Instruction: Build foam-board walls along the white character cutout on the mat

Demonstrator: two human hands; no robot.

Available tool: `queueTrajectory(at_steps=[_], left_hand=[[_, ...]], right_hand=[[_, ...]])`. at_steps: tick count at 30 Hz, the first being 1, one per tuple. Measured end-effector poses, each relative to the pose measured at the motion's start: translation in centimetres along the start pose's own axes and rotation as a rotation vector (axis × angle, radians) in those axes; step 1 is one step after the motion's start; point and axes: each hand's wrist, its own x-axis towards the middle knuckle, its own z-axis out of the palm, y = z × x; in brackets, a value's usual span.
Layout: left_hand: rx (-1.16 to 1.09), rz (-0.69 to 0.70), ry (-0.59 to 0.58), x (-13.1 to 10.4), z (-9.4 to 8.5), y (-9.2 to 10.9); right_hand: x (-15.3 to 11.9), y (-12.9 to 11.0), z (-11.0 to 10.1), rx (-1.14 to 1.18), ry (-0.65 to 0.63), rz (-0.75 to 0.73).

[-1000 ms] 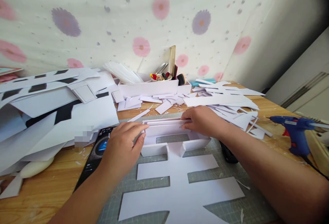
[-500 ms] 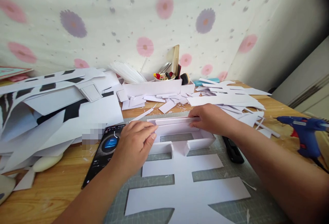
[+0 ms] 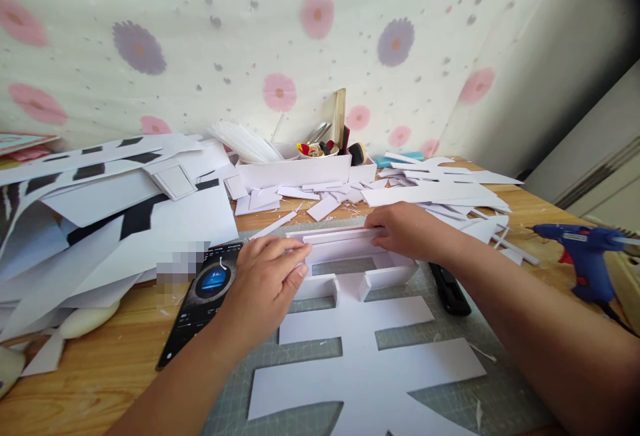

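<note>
A flat white foam-board cutout (image 3: pixel 360 356) with side arms lies on the grey-green cutting mat (image 3: pixel 235 389). At its far end low upright walls form a shallow box, with a white strip (image 3: pixel 345 237) along the back wall. My left hand (image 3: pixel 270 273) is closed over the box's left end, its fingers together on the wall and the thumb near the inner edge. At the back right, my right hand (image 3: pixel 407 228) pinches the strip and back wall between thumb and fingers. The fingertips behind the wall are hidden.
A phone (image 3: pixel 203 303) lies left of the cutout. A black cutter-like tool (image 3: pixel 450 288) is beside my right forearm. Farther right is a blue glue gun (image 3: pixel 593 256). Printed paper sheets (image 3: pixel 195 216) pile up at left; white scraps (image 3: pixel 325 208) and a white box (image 3: pixel 295 171) sit behind.
My left hand has shifted slightly to the right along the box. The right hand keeps its pinch at the back wall. The view has shifted slightly.
</note>
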Motion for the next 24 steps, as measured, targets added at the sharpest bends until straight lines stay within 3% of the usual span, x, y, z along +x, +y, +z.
queueTrajectory(at_steps=[18, 24], left_hand=[[0.018, -0.048, 0.005, -0.04, 0.25, 0.14], [0.004, -0.077, 0.046, 0.10, -0.02, 0.26]], right_hand=[[-0.22, -0.12, -0.06, 0.009, 0.007, 0.001], [-0.82, -0.09, -0.03, 0.122, 0.110, -0.021]])
